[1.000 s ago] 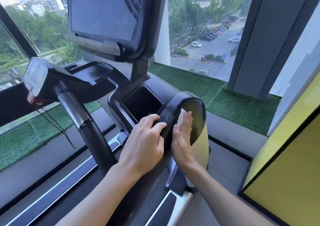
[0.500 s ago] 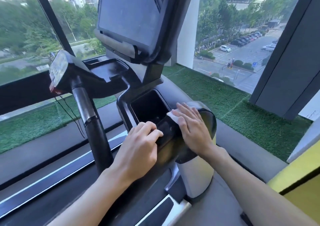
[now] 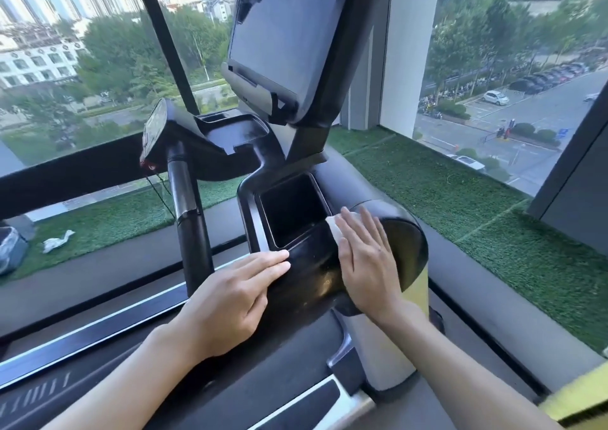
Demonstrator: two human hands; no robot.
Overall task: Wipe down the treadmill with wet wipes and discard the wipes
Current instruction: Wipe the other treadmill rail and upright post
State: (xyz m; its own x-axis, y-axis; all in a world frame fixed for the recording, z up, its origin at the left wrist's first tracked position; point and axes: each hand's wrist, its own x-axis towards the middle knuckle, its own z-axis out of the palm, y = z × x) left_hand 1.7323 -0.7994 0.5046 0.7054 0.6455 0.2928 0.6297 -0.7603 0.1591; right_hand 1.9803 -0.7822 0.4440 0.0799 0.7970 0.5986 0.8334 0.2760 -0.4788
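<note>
background: floor-to-ceiling window glass [image 3: 98, 67] with a strip of artificial grass [image 3: 460, 199] along its base; buildings, trees and a car park lie beyond.

hidden or unclear items:
- the treadmill [image 3: 312, 275] is cut off at the 6 o'clock edge of the frame; only a part of its deck shows.
- the screen [image 3: 286, 34] at 12 o'clock is dark and cut off at the top.
- the wet wipe [image 3: 333, 229] is mostly covered by the right hand [image 3: 365, 258]; only a white corner shows, at 10 o'clock of that hand, touching the rim of the square recess [image 3: 289, 212].
- a crumpled white item [image 3: 57, 240] lies on the grass at 9 o'clock; what it is cannot be told. just beside it, a pale wrapped object [image 3: 10, 248] is cut off by the frame edge.
- the small panel [image 3: 153, 127] on the handlebar [image 3: 190, 219] is too blurred to read.

hand pose:
- right hand: palm down, fingers straight and close together, pressing the wipe flat on the black rounded arm of the console. nothing is gripped.
- left hand [image 3: 230, 298]: palm down at 8 o'clock of the right hand, fingers straight and together, tips resting on the inner edge of the same arm just below the recess. it holds nothing.
- both forearms enter from 6 o'clock. the hands are near each other, not touching.
</note>
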